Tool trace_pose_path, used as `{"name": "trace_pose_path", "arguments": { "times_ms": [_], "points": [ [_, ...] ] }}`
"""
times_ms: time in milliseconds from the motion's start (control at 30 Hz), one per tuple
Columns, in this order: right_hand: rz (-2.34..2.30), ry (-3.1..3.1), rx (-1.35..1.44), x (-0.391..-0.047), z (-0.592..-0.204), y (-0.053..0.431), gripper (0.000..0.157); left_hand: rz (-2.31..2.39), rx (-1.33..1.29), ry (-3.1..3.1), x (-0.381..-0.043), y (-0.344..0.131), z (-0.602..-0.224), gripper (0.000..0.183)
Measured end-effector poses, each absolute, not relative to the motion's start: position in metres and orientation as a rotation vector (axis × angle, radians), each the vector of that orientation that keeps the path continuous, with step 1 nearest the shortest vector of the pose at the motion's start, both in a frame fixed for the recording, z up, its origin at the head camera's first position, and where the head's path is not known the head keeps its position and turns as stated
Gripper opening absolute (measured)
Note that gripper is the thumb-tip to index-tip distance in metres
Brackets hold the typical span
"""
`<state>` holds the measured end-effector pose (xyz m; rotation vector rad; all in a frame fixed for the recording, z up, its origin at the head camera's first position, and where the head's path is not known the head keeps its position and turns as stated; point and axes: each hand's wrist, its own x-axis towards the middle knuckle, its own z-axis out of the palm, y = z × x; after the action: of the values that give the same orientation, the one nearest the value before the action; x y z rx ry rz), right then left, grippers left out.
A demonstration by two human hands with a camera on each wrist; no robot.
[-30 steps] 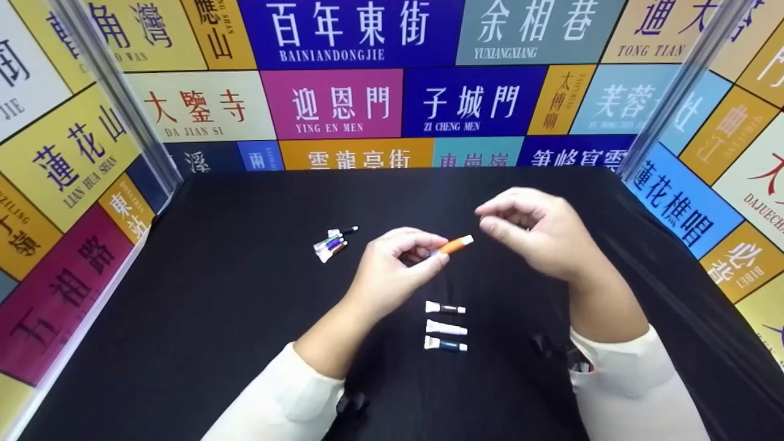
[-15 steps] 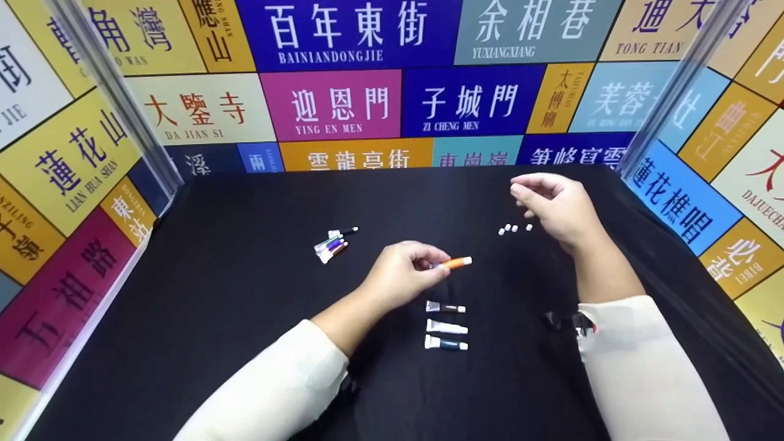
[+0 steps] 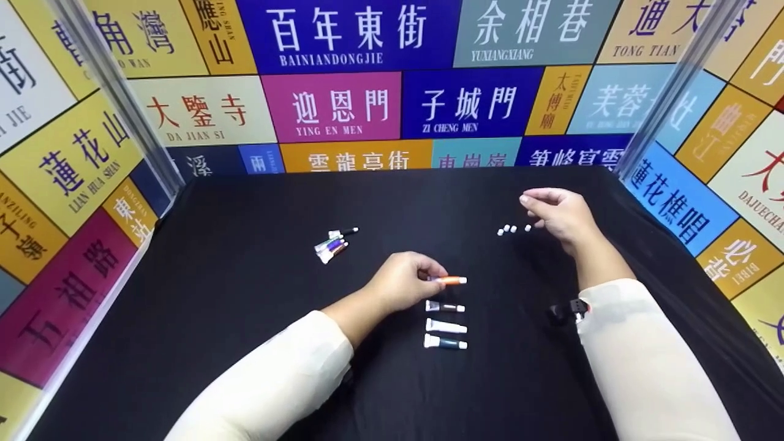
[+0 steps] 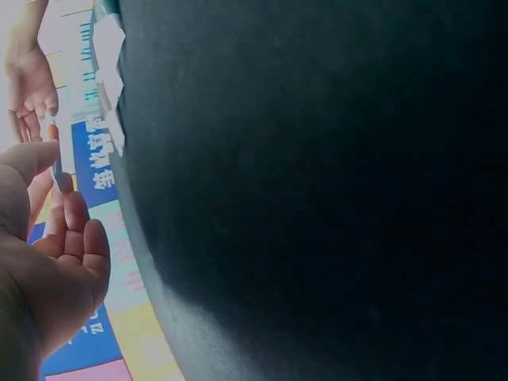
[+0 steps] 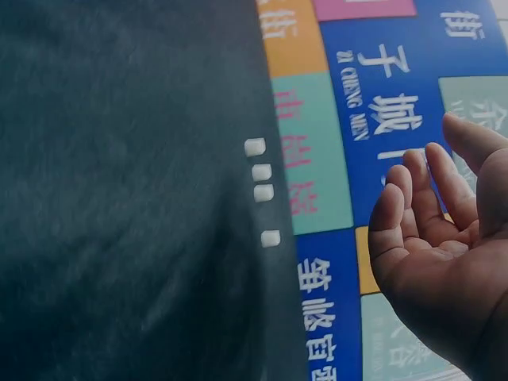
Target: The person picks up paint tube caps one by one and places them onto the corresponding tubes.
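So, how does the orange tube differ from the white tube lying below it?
The orange tube is pinched by the left hand; the white tube lies untouched on the black table. The orange tube heads the column; the white tube sits third. Both lie crosswise, pointing right.

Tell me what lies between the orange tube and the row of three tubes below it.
Nothing visible: only bare black cloth separates the orange tube, held by the left hand, from the row of three tubes just below it.
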<state>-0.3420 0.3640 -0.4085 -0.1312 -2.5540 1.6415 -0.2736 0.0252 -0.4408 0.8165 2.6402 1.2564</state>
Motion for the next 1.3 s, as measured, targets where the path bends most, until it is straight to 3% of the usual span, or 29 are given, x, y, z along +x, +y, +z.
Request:
{"name": "trace_pose_path", "arguments": {
  "times_ms": [667, 1300],
  "points": [
    [1.494, -2.915, -0.253, -0.368, -0.437, 0.384, 0.057, 1.014, 0.718, 2.655, -0.284, 0.03, -0.458, 0.011],
    [1.56, -2.92, -0.362, -0.376, -0.45, 0.393, 0.056, 0.863, 0.763, 2.654, -0.287, 0.034, -0.453, 0.012]
  ]
}}
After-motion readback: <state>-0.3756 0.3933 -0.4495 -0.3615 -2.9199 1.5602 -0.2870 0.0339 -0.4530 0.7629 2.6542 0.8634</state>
